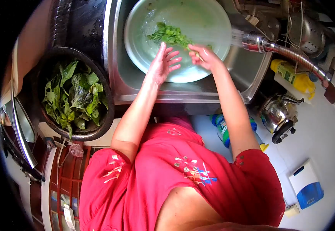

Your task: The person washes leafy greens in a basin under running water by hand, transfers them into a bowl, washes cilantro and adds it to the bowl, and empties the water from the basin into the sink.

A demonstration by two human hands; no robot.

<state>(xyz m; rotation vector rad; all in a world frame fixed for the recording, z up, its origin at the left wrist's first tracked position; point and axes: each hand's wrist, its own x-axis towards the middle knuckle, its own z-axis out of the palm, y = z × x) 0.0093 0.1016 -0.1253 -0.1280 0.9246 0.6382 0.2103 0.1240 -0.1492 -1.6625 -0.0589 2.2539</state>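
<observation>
**Greens in our right hand, over the basin**

We've got the small bunch of bright green leafy stems by its stem end in our right hand. Right fingers closed in a pinch on the stems, leafy end pointing left. Bunch sits inside the outline of the wide round pale green basin; can't tell how much of it is in the water.

Our left hand holds nothing. Left fingers spread, palm turned toward the right hand, thumb tip just below the leaves. Can't tell if it touches them.

Basin is in the rectangular stainless steel sink. Shiny metal spray head on a ribbed copper-toned hose comes in from the right side, water spraying over the basin's right rim toward the greens.

Left of the sink: large round dark bowl holding a heap of broad dark green leaves. Right of the sink: yellow plastic bottle lying tilted, and a polished metal kettle with a black handle. Beside our right forearm, a blue and green plastic container, partly hidden by the arm.
</observation>
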